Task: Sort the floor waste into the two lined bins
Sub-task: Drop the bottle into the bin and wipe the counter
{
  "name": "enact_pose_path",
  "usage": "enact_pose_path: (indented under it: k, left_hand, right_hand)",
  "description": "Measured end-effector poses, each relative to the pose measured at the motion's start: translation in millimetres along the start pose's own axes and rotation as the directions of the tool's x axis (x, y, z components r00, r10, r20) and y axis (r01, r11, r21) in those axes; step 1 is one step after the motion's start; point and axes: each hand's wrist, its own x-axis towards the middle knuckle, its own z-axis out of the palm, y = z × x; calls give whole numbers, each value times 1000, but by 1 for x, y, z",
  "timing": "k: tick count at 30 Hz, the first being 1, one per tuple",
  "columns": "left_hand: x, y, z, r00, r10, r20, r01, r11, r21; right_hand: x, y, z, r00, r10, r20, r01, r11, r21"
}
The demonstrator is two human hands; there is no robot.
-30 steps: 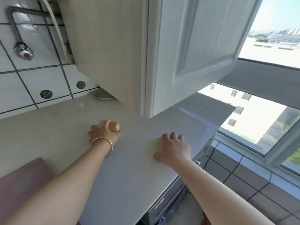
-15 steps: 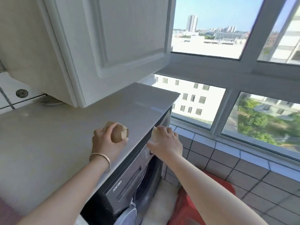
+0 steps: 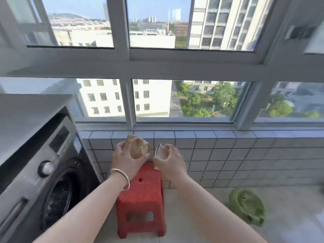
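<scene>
Brown husk-like scrap [image 3: 138,149], one, gripped in left hand [image 3: 128,159]; pale scrap [image 3: 161,152], one, gripped in right hand [image 3: 172,163].
Both pieces held in the air above one red stool [image 3: 142,199]. One green object [image 3: 246,206] lies on the floor [image 3: 289,207]; one washing machine [image 3: 40,169] at left. Neither bin in view: sorting seemingly unfinished, nothing binned here.

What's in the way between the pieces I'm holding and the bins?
Cannot say: no bin shows in this view. The left hand holds a brown cardboard piece, the right hand a paler scrap. Directly below them stands a red stool; a green object lies on the floor to the right.
</scene>
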Motion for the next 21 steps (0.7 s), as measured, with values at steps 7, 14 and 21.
enact_pose_path:
  k: [7, 14, 21]
  left_hand:
    - [6, 90, 150, 936, 138, 323, -145, 989, -3]
    - [5, 151, 288, 742, 219, 634, -264, 964, -23]
    - [-57, 177, 438, 407, 186, 894, -433, 901, 9]
  right_hand:
    - [5, 122, -103, 929, 317, -191, -279, 939, 203]
    - [-1, 237, -160, 711, 629, -315, -476, 760, 443]
    - [-53, 381, -176, 359, 909, -212, -502, 380, 777]
